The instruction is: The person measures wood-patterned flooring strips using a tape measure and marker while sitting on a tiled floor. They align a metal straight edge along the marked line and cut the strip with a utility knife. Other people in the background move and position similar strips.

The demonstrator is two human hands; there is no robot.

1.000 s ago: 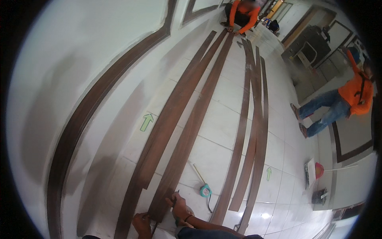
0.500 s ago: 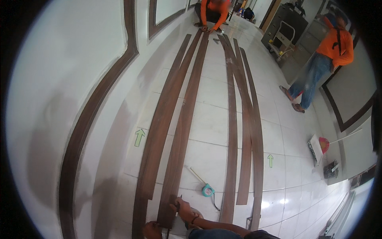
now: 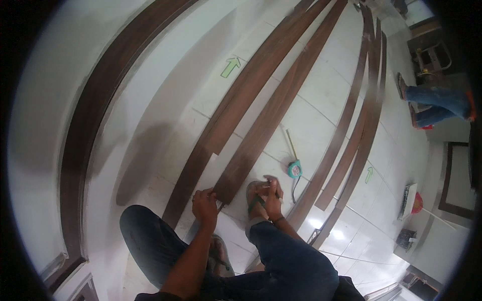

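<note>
My left hand [image 3: 204,203] grips the near corner of a brown wooden plank [image 3: 266,122] lying on the tiles, with a thin dark piece beneath that end, too small to make out. My right hand [image 3: 272,199] is just right of that plank, above my sandalled foot, its fingers closed on something small that I cannot make out. A teal tape measure [image 3: 294,169], blade partly out, lies beyond it on the floor. A longer plank [image 3: 233,100] runs along the left, and several overlapping strips [image 3: 351,119] lie to the right.
My bent knees fill the foreground. A white wall with dark trim [image 3: 93,103] borders the left. At the right a person in jeans [image 3: 436,100] stands near a trolley [image 3: 433,55]. A dustpan with a red item [image 3: 416,203] and a dark container [image 3: 405,238] sit by the right wall.
The view has tipped down toward my legs and hands, cutting off the crouching co-worker. My right hand has moved off the plank to its right. My left hand stays at the plank's end.
</note>
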